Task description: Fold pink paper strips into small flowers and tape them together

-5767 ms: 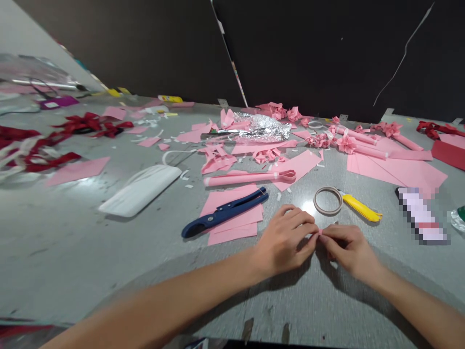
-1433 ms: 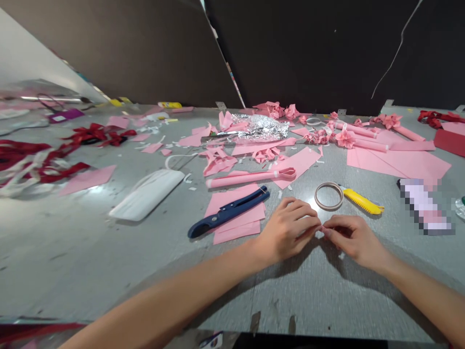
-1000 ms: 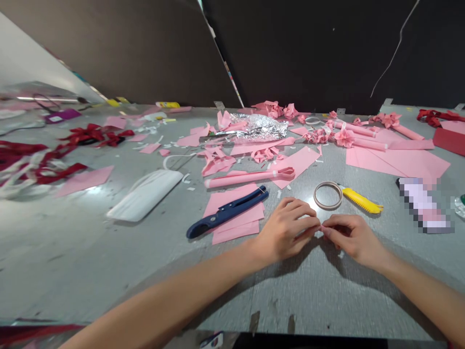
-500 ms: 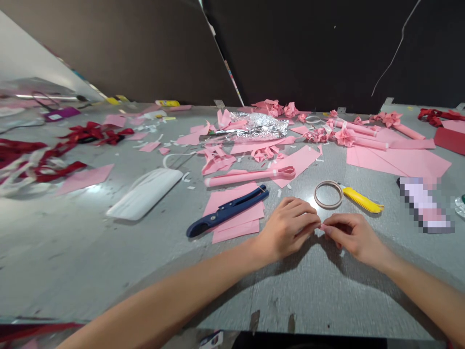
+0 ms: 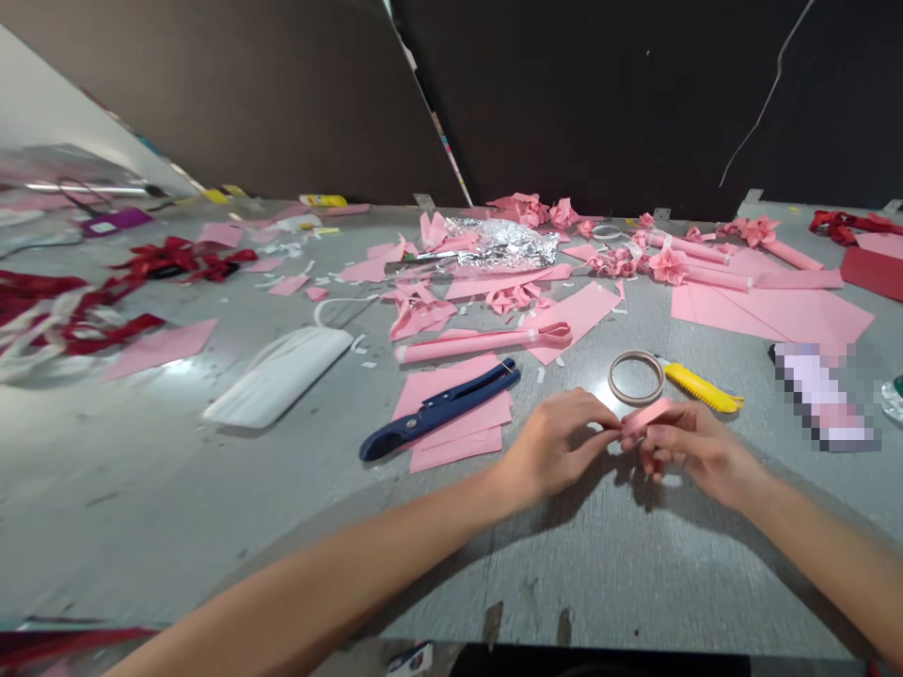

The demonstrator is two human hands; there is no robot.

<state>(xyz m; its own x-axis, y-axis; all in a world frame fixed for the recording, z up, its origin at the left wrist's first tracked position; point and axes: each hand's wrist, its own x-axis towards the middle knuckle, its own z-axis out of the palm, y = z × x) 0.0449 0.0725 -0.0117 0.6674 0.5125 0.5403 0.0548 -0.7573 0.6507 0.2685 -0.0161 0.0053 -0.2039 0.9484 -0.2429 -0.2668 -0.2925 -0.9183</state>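
Observation:
Between my hands is a narrow pink paper strip (image 5: 647,414), held just above the grey table. My left hand (image 5: 557,442) pinches its left end between thumb and fingertips. The fingers of my right hand (image 5: 695,447) are closed around the strip's other side; part of it is hidden behind them. A ring of tape (image 5: 636,378) lies just beyond my fingertips, with a yellow cutter (image 5: 704,387) beside it. Left of my left hand, dark blue pruning-style cutters (image 5: 437,410) rest on pink paper sheets (image 5: 466,451).
A rolled pink paper piece (image 5: 472,346) lies behind the cutters. Crumpled foil (image 5: 512,244), pink paper flowers (image 5: 669,266) and scraps fill the back. A white face mask (image 5: 282,381) and red ribbons (image 5: 176,259) are on the left, a blurred-out phone-like object (image 5: 822,395) on the right.
The pink strip now shows above my right fingers, where only a small bit was visible before. My left fingers have opened into a looser pinch, and my right hand has turned slightly.

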